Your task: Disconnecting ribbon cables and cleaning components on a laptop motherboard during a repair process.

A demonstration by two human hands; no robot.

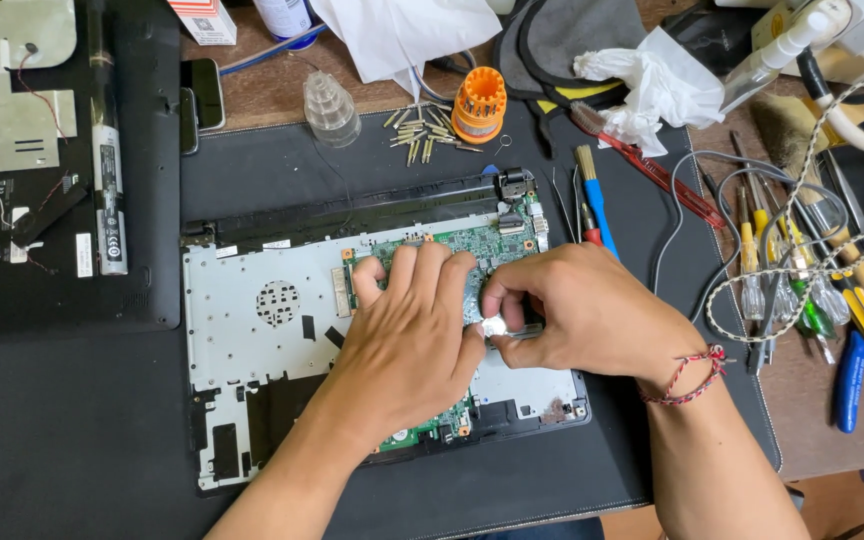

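- Forearms, two, bare, entering from the near edge; right wrist carries a red cord bracelet (690,375).
- Left hand (407,335): laid flat, fingers spread, pressing on the green board (472,245); holds nothing, fingertips resting at the board's far left part.
- Right hand (577,305): fingers pinched narrow round a small silver part (495,325), just above the board's middle, touching the left thumb.
- Board: seated in the open laptop shell (252,320), right half, centre of the scene; mostly hidden under both hands.
- Shell: pale metal plate with a round vent on its left, lying on a black mat (82,440).
- Laptop cover (62,160): black, far left, with a long battery on its right edge.
- Phone (202,92): dark, far, just right of the cover.
- Clear bottle (332,105): far, beyond the shell.
- Orange bit holder (479,103): far centre, loose bits scattered to its left.
- Blue-handled brush (595,200): just right of the shell's far corner.
- White tissue (657,85): crumpled, far right of centre.
- Screwdrivers (802,280): many, mixed colours, in a heap at the right edge of the mat, under a braided cable.
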